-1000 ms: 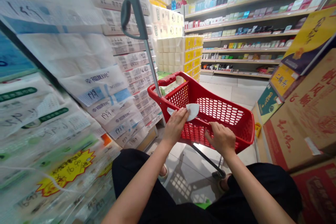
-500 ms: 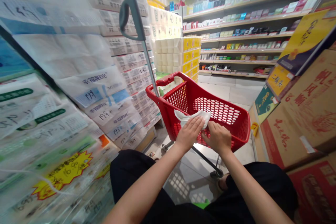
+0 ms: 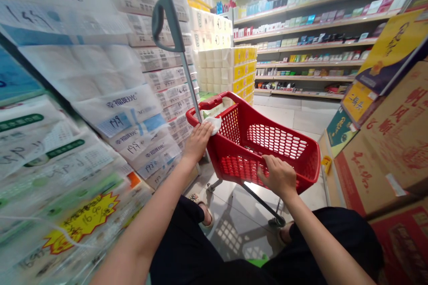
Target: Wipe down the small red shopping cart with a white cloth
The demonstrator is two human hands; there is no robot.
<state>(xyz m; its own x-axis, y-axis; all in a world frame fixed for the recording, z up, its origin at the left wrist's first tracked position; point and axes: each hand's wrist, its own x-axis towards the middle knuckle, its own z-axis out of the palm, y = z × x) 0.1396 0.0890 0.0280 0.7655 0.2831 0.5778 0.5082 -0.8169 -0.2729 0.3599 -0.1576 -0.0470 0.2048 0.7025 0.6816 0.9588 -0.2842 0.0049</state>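
A red plastic shopping basket cart point(image 3: 230, 142) stands before me on wheels, with a long grey pull handle point(image 3: 171, 26) rising at its left end. My left hand point(image 3: 199, 140) presses a white wipe point(image 3: 212, 125) onto the rim near the base of that handle; its fingers are closed over the cloth. On the near rim, farther right, my right hand point(image 3: 277, 173) is wrapped round the edge. Inside the small left compartment lies a white-and-green pack point(image 3: 216, 110), partly hidden by the rim.
Stacked tissue packs point(image 3: 117, 111) rise close on the left, some with handwritten prices. Cardboard boxes point(image 3: 388, 142) line the right side. Shelves point(image 3: 301, 44) of small goods stand at the back, beyond the tiled floor point(image 3: 284, 118).
My left hand has slid with the wipe leftward along the near rim to the handle end. My right hand stays on the rim, and my left leg has shifted.
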